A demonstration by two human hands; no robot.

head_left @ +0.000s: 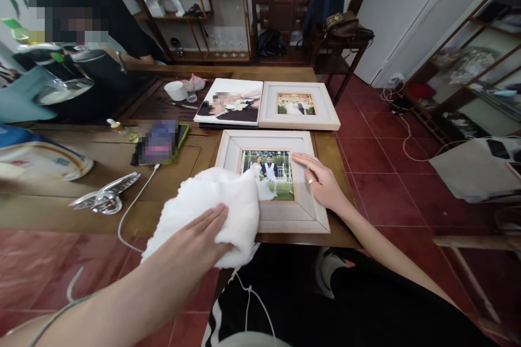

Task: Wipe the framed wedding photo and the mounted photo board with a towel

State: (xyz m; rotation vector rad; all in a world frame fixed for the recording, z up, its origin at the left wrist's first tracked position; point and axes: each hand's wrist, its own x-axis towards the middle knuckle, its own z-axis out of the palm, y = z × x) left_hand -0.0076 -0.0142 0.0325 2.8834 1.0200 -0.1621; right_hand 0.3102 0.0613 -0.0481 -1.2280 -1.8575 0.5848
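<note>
While the left hand (203,230) grasps a white cloth (195,190) over its side of the picture frame (285,219), the right hand (321,181) rests unclenched on the opposite border; with the frame between them on the desk (195,157), light strokes should work best.

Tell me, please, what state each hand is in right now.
Left hand: holding the white cloth.
Right hand: open, resting on the nearer picture frame.
</note>
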